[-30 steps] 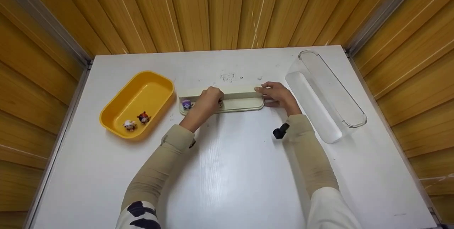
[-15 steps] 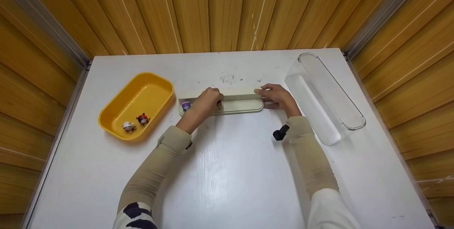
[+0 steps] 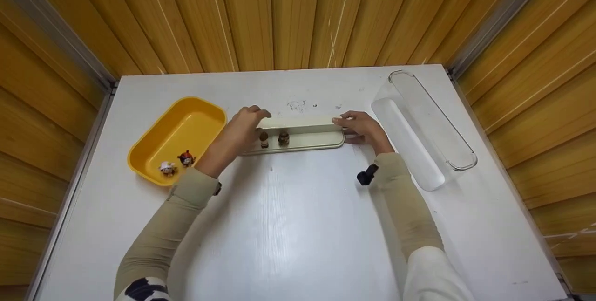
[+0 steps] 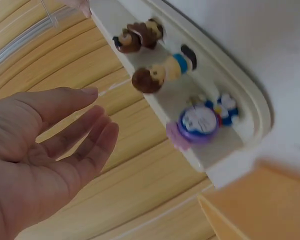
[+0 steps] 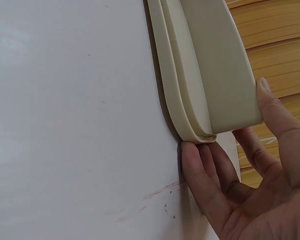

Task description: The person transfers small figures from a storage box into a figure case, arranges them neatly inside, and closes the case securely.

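A long cream display base [image 3: 316,140] with a raised back step lies on the white table. My right hand [image 3: 365,127] holds its right end, thumb on the step [image 5: 225,75] and fingers against the end wall. Two small brown-haired figurines [image 3: 283,138] stand on the base; the left wrist view shows one with teal shorts [image 4: 155,77], one in brown [image 4: 140,37], and a blue-and-white figurine with a purple hat [image 4: 200,122]. My left hand [image 3: 237,135] is beside the base's left end, fingers relaxed, holding nothing. It hides the purple-hatted figurine in the head view.
At left, a yellow bin [image 3: 139,145] contains a white-capped figurine [image 3: 167,168] and a red-and-black one [image 3: 186,158]. A clear cover [image 3: 423,128] lies along the right side. Wood-patterned panels [image 3: 298,17] stand behind the table.
My left hand has let go of a brown figurine, now standing on the base, and moved left, uncovering both brown-haired figurines. The right hand keeps its hold on the base.
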`<state>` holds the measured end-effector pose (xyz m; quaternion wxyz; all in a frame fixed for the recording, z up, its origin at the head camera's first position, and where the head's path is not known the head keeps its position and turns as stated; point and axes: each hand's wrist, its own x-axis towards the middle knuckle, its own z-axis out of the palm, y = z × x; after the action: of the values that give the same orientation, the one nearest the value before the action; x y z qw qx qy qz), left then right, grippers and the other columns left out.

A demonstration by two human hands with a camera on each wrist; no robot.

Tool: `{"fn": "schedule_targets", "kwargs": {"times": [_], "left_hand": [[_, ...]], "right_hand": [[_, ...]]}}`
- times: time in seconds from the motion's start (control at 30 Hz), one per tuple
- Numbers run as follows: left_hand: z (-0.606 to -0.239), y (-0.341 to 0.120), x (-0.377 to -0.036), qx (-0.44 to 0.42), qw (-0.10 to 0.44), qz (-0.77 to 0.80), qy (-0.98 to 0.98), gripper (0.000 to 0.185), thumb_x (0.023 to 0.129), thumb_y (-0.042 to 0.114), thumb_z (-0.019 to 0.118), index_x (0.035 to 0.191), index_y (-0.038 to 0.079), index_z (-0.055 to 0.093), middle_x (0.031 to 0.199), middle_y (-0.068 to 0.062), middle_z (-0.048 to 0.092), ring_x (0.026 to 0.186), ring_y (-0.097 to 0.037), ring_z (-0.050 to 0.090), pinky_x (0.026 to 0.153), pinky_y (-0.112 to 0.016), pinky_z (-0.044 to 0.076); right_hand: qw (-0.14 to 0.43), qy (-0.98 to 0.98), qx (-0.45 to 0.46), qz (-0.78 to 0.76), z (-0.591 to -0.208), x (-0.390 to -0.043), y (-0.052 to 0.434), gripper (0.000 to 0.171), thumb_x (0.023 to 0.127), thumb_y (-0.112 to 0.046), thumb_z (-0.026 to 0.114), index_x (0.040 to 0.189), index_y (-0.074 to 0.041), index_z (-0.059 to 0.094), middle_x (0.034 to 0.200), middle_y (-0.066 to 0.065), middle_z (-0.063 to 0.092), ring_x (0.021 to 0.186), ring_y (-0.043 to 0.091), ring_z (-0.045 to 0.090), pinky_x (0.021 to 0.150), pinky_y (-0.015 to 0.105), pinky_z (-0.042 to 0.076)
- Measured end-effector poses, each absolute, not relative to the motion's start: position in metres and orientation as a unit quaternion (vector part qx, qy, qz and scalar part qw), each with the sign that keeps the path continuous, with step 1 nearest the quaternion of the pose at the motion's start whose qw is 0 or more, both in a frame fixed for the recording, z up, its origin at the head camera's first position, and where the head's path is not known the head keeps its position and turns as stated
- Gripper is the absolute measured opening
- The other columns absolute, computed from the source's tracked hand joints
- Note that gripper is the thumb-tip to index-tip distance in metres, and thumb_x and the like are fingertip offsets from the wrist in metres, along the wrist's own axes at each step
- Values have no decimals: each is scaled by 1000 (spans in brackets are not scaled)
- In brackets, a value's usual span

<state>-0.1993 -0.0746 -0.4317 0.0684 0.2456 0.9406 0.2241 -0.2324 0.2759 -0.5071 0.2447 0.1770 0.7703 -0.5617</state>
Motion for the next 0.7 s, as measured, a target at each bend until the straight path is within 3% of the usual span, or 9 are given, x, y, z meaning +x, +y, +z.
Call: {"fn": "schedule_targets", "kwargs": {"times": [0.27,0.5,0.7], "left_hand": [[-414,-160,-201,186,109,217,952,46,93,-8,66,138,3,61,138,-21,58,127,-41,56,104,-53,48],[-420,-217,-198,211,149,185,948,40,91,-9,69,129,-7,62,126,-28,63,116,-44,60,96,-55,53],[-432,-243,-198,231,189,179,937,40,90,-2,74,127,-8,63,121,-28,66,111,-44,62,95,-57,53]], "right_hand": [[243,770,184,-561,-504,-234,276,55,90,-40,77,134,-13,57,132,11,60,109,22,65,91,37,58],[247,772,179,-558,-504,-235,275,56,91,-40,77,135,-13,56,133,11,59,111,23,65,90,36,59],[245,771,177,-561,-505,-233,275,55,92,-39,76,135,-12,56,132,11,58,109,22,65,88,35,59]]}}
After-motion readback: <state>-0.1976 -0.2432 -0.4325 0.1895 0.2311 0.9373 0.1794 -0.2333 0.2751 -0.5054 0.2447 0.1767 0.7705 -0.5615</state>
